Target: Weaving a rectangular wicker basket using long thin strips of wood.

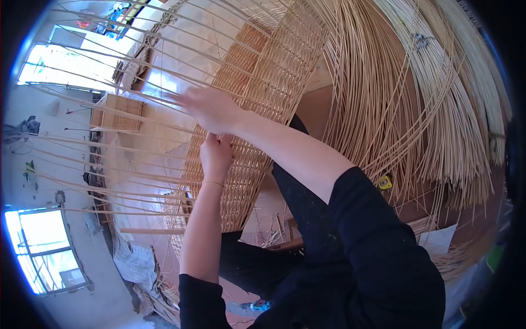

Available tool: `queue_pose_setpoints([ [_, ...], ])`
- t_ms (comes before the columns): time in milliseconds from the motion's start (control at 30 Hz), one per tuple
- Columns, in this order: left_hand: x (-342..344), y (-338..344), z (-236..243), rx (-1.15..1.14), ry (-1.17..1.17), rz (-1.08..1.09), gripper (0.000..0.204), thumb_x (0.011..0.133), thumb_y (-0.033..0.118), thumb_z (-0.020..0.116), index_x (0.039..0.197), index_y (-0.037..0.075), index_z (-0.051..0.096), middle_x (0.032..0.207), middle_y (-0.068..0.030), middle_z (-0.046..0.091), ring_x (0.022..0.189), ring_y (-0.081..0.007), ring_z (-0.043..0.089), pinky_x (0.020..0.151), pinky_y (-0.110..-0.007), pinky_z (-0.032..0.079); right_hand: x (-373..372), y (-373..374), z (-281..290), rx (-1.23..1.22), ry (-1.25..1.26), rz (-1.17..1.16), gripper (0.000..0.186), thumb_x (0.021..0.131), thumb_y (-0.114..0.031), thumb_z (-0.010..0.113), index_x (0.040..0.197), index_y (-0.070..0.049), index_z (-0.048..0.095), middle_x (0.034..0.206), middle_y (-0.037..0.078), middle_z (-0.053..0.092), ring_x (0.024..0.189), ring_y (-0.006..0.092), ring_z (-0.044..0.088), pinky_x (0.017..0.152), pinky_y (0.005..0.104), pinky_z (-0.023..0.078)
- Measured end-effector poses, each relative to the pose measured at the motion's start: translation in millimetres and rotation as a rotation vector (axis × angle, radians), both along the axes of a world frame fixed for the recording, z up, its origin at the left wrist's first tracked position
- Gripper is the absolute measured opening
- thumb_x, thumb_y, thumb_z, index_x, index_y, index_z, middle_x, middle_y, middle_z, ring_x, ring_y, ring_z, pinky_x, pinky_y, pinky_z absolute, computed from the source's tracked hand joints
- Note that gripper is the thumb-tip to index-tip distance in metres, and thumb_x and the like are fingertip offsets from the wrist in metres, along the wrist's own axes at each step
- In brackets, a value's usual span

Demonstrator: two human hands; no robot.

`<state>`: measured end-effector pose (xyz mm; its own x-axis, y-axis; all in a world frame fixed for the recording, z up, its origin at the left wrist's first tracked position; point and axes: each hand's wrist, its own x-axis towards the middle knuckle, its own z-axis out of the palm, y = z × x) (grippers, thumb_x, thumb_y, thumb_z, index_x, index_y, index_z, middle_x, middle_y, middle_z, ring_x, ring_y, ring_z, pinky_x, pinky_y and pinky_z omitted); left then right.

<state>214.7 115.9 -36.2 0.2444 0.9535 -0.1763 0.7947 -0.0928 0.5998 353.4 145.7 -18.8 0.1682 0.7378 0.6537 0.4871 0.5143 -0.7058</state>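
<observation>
Two hands: both are seen at the border where weave meets bare rods; the left hand (217,154) is curled at that border, apparently gripping it, though what lies inside the fingers is hidden; the right hand (209,108) is blurred above it, over the rods, and whether anything is held cannot be told.
Woven panel: a long piece of close wickerwork (240,183) is positioned before the worker, slanted from beside the legs (307,203) to the top of the view.
Work done: a broad band is closely woven along the visible length.
Work left: long bare rods (175,179) are left projecting leftward, unwoven; the work is judged part-finished, with no finished border seen on that side.
Edges: the near end is set close to the legs; the right edge is approached by loose rods (361,71), with a yellow tape measure (385,182) beside them.
Open room: movement leftward is judged hampered by the fanned rods, beyond which a woven box (126,112) and a wall (76,192) are seen.
</observation>
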Motion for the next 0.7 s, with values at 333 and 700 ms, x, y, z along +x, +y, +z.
queue_pose_setpoints([
  [333, 77.0, 40.0, 33.4, 0.145, 0.2, -0.321, 0.033, 0.093, 0.028, 0.057, 0.121, 0.009, 0.065, 0.084, -0.0237, 0.068, 0.083, -0.0412, 0.068, 0.077, -0.052, 0.052, 85.3, -24.5, -44.3, -0.009, -0.129, -0.27, 0.028, 0.091, -0.014, 0.054, 0.116, -0.009, 0.066, 0.1, 0.011, 0.069, 0.099, 0.0309, 0.064, 0.089, 0.0415, 0.05],
  [700, 81.6, 27.7, 19.8, 0.297, 0.301, -0.416, 0.045, 0.094, 0.029, 0.059, 0.131, 0.004, 0.055, 0.091, -0.019, 0.07, 0.084, -0.0359, 0.067, 0.078, -0.047, 0.052, 114.8, -12.2, -45.8, -0.131, 0.069, -0.788, 0.02, 0.088, -0.021, 0.061, 0.091, -0.002, 0.064, 0.091, 0.011, 0.068, 0.092, 0.0347, 0.063, 0.081, 0.046, 0.049],
])
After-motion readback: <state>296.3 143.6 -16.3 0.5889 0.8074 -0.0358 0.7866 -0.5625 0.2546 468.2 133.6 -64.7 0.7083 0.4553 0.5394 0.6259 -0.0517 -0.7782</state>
